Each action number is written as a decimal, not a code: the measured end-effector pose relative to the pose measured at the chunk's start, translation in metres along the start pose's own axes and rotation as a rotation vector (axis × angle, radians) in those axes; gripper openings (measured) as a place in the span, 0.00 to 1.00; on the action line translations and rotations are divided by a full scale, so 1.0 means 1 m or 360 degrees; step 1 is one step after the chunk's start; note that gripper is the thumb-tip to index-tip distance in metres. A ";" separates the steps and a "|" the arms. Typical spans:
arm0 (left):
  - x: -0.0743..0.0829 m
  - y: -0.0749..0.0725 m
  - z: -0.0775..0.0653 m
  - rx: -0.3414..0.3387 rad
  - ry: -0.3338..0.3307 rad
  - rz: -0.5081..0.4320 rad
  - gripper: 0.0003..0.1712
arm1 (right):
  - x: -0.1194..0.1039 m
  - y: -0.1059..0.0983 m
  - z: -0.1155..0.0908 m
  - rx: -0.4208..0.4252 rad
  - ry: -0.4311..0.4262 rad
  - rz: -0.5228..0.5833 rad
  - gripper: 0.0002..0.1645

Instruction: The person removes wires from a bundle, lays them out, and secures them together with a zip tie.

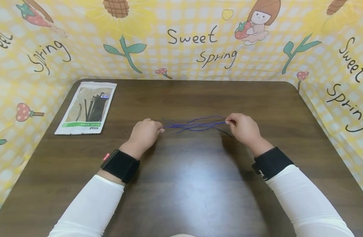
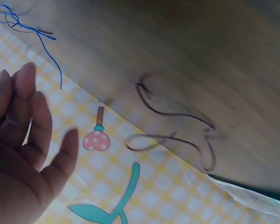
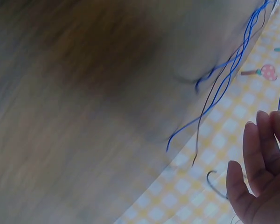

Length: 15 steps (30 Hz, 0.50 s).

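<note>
Several thin blue wires, with a few dark ones among them, stretch in a loose, crossing bundle between both hands over the table. At the bundle's left end my left hand pinches blue wire between thumb and fingertips. On the other side, my right hand pinches a blue wire, which rises from its fingertips in the right wrist view. Loose wire ends hang free there, slightly kinked. Dark, wavy strands show blurred beside the left hand in the left wrist view.
A white packet with a window onto dark strips lies at the back left of the brown wooden table. A yellow checked cloth printed with flowers and lettering hangs along the back and both sides.
</note>
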<state>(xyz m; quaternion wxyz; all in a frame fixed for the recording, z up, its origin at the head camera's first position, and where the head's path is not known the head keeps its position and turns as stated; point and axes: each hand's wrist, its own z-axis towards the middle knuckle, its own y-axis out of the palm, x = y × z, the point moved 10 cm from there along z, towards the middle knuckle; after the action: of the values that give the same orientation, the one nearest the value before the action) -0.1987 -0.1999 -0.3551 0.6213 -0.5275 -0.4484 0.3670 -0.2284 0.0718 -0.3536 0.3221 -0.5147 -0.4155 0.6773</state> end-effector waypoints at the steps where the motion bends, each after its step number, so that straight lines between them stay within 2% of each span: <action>1: 0.002 0.000 0.002 0.0007 0.0017 -0.0007 0.09 | 0.003 -0.001 0.001 -0.0002 0.0011 -0.0005 0.07; 5: 0.009 0.006 0.011 -0.0042 0.0052 -0.0019 0.07 | 0.011 -0.006 0.004 -0.0013 0.0034 -0.0030 0.07; 8: 0.010 0.012 0.018 -0.0110 0.0036 0.0001 0.07 | 0.014 -0.007 0.007 -0.0004 0.0024 -0.0050 0.08; 11: 0.010 0.016 0.024 -0.0137 -0.0025 -0.0054 0.07 | 0.018 -0.006 0.011 -0.0027 0.0036 -0.0063 0.08; 15: 0.008 0.018 0.029 -0.0112 -0.0118 -0.0180 0.11 | 0.026 0.001 0.016 -0.0113 0.0097 -0.0061 0.10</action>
<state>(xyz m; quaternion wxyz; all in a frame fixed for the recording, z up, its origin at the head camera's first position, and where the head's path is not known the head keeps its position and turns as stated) -0.2234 -0.1798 -0.3700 0.6052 -0.5088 -0.5128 0.3345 -0.2507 0.0900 -0.3639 0.3292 -0.5381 -0.4390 0.6398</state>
